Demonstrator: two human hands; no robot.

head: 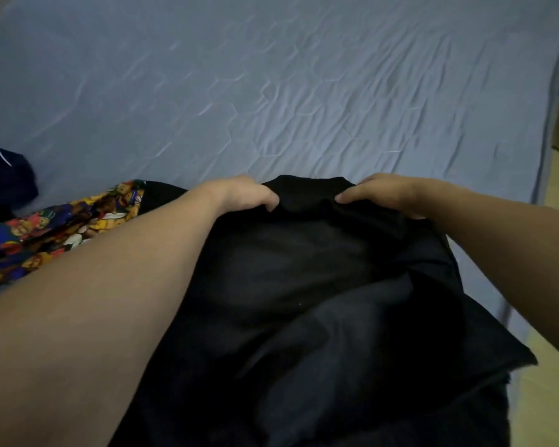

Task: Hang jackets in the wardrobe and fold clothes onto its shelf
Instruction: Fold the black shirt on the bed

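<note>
black garment (pixel 304 285) far edge pinched, both hands.

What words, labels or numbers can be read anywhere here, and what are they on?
None can be read.
The black garment held by both hands shows no label or print.
The colourful patterned cloth carries cartoon-like pictures; any lettering there is too blurred to read.
The blue bedsheet is plain.

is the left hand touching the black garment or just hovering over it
Touching. The head view shows the left hand with fingers curled into the far edge of the black garment, bunching the cloth, no gap between them.
</note>
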